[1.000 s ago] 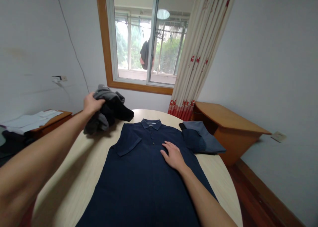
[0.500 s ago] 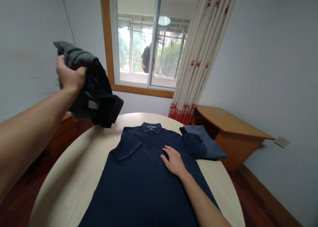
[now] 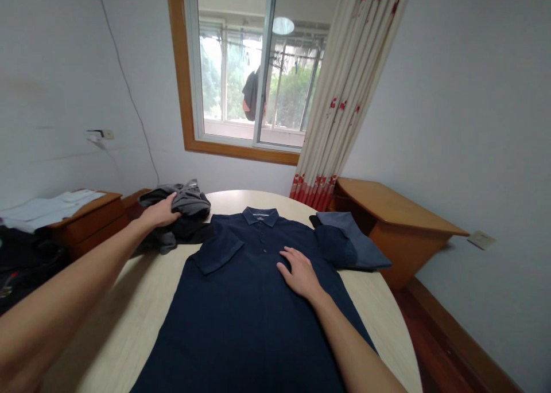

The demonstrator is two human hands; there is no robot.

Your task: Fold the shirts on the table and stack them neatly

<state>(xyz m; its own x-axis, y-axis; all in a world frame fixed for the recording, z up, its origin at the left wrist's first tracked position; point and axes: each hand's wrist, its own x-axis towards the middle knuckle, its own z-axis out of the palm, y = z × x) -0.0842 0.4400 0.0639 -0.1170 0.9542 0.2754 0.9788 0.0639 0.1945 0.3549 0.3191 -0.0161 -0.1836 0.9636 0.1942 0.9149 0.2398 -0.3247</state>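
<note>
A navy polo shirt lies spread out on the round pale table, its collar toward the window. My right hand rests on the shirt's chest with its fingers apart, holding nothing. At the table's back left edge is a crumpled bundle of grey and black clothes. My left hand grips this bundle from its left side. Folded grey-blue and dark clothes lie at the right edge, and the shirt's right-side sleeve overlaps them.
A wooden desk stands beyond the table on the right. Papers lie on a wooden cabinet at the left, near a black bag. A curtain hangs beside the window.
My left hand has brought the grey and black bundle down from the air onto the table's back left edge. My right hand stays on the shirt.
</note>
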